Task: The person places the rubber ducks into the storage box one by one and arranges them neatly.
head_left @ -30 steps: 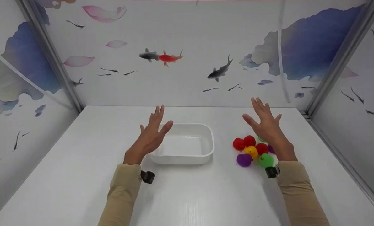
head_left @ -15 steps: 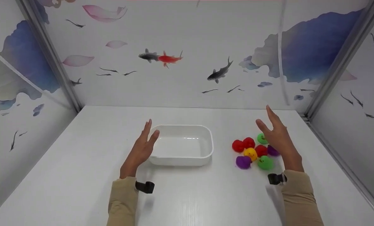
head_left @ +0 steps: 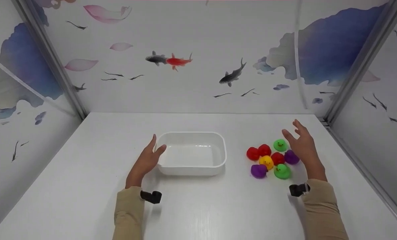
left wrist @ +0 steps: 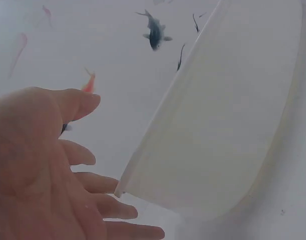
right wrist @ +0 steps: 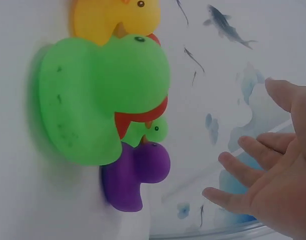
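Spreading at the nine o'clock side of the white basin (head_left: 191, 170), the left hand (head_left: 146, 159) has its fingers nearly straight, the thumb held apart and overlapping the rim in the head view; I cannot tell whether it touches. A second ago it reached higher and covered more of the basin's left end.

At the basin's three o'clock, eight toy ducks (head_left: 278, 158) lie clustered on the white table (head_left: 198, 213): three red, two green, two purple and one yellow. The right hand (head_left: 301, 143) hangs at the cluster's two o'clock, holding nothing, its fingers parted and gently bent. It has shifted toward three o'clock, uncovering the far green duck (head_left: 280, 145) at the cluster's one o'clock and most of the far purple duck (head_left: 291, 157) at its three. Basin and ducks lie where they did.
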The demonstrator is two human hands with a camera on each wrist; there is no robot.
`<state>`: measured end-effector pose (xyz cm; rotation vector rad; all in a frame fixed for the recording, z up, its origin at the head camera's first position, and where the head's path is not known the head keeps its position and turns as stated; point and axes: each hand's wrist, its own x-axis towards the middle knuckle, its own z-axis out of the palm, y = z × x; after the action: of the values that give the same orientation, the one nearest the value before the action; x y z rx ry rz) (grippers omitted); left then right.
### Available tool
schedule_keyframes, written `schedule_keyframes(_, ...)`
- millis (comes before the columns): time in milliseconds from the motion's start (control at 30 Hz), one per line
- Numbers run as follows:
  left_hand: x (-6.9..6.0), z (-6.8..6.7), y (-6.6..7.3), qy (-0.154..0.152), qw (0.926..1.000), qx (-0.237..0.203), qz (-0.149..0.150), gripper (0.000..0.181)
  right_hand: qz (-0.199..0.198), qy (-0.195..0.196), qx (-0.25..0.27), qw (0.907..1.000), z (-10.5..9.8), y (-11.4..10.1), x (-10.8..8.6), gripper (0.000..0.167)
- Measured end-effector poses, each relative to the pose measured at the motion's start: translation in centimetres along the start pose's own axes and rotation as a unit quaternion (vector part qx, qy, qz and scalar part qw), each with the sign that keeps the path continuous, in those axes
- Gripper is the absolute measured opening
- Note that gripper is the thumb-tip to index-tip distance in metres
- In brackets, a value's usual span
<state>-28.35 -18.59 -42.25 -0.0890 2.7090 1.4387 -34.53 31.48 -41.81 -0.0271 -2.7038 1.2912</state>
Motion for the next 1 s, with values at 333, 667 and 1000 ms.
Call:
schedule_keyframes(333,0.3,-0.3,-1.1,-0.006,0.9967,-0.063,-0.051,0.073,0.039,-0.045,-0.01,0.9982,0.5,1.8,1.1,0.087)
schedule_keyframes(667,0.4,0.0,-1.9,-0.025,0.9885,-0.133,-0.068,0.064,0.057,-0.078,-0.035,0.9947,0.4,2.6,1.5,0.089)
schedule_keyframes(1000,0.4,0.2,-2.1,-0.035,0.9886,-0.137,-0.053,0.065,0.094,-0.09,-0.041,0.9907,0.9,3.1,2.2,0.082)
